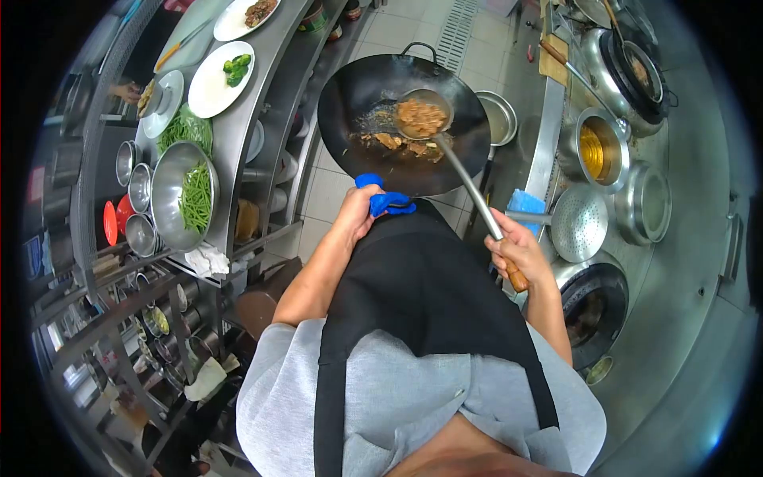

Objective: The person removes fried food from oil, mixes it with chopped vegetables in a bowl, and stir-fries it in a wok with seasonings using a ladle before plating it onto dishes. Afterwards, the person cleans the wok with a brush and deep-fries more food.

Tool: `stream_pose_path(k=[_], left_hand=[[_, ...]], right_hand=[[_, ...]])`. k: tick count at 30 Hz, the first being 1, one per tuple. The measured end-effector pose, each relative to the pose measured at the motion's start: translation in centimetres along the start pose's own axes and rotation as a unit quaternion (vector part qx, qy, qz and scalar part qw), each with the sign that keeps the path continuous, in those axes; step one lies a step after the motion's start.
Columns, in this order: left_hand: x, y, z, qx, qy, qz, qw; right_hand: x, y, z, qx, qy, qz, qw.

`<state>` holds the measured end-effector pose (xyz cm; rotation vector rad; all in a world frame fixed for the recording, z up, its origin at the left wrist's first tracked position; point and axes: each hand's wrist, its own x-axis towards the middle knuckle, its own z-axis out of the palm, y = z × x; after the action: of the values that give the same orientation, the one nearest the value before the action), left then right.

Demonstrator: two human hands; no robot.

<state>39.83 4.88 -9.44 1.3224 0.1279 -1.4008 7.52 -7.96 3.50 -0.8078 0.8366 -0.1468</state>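
Note:
A large black wok (pixel 350 91) hangs in front of my body, above the floor. My left hand (pixel 357 211) is closed on a blue cloth (pixel 389 203) wrapped at the wok's near edge, where the handle is mostly hidden. My right hand (pixel 517 250) grips the wooden end of a long metal ladle (pixel 469 181). The ladle's bowl is over the wok, filled with brown cooked pieces (pixel 421 116) in sauce. More browned pieces (pixel 389 141) lie on the wok's surface below it.
On the left counter are a plate of green vegetables (pixel 208 89), a steel bowl of green beans (pixel 164 187) and several small bowls. At right stand a pot of yellow oil (pixel 572 159), a perforated skimmer (pixel 579 223), a blue cloth (pixel 520 205) and a burner (pixel 592 312).

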Motion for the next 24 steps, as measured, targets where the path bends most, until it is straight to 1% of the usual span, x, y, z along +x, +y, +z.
stream_pose_path(k=[1,4,5,7,8,9,10,12,14,16,17,20,23,24], left_hand=[[-0.3,0.2,0.3,0.020,0.009,0.014,1.000],[-0.4,-0.1,1.4,0.068,0.040,0.105,0.991],[-0.3,-0.3,1.8,0.084,0.055,0.125,0.987],[0.5,-0.3,2.7,0.116,0.081,0.169,0.975],[0.8,0.1,3.1,0.145,0.083,0.174,0.971],[0.9,0.4,3.3,0.175,0.085,0.177,0.965],[1.0,0.6,3.5,0.205,0.087,0.179,0.958],[1.6,0.9,3.0,0.206,0.101,0.178,0.957],[2.7,1.3,1.6,0.200,0.096,0.169,0.960],[3.2,1.3,0.2,0.165,0.092,0.137,0.972],[3.4,1.5,-0.6,0.147,0.091,0.121,0.977],[3.4,2.6,-3.4,0.070,0.030,0.035,0.996],[3.6,4.2,-5.7,0.012,-0.019,-0.001,1.000],[3.7,4.6,-6.5,0.010,-0.034,-0.003,0.999]], right_hand=[[-0.4,-0.2,-0.6,-0.029,0.023,0.000,0.999],[-0.1,-0.1,-1.5,-0.187,0.073,-0.025,0.979],[0.6,0.3,-1.4,-0.310,0.098,-0.028,0.945],[2.2,1.5,-0.7,-0.320,0.087,-0.014,0.943],[3.0,2.0,-0.4,-0.327,0.080,-0.007,0.942],[3.6,2.3,-0.3,-0.296,0.044,-0.018,0.954],[3.6,2.1,-0.1,-0.241,0.010,-0.007,0.970],[3.7,1.1,0.7,-0.127,-0.057,0.011,0.990],[3.8,1.0,0.8,-0.032,-0.101,0.037,0.994],[4.1,1.3,1.0,0.061,-0.144,0.061,0.986],[4.2,1.2,1.6,0.047,-0.150,0.053,0.986],[4.4,0.8,4.6,0.003,-0.103,0.031,0.994],[4.2,-1.4,8.4,-0.029,-0.040,0.013,0.999],[4.3,-2.1,9.4,-0.039,-0.021,0.004,0.999]])
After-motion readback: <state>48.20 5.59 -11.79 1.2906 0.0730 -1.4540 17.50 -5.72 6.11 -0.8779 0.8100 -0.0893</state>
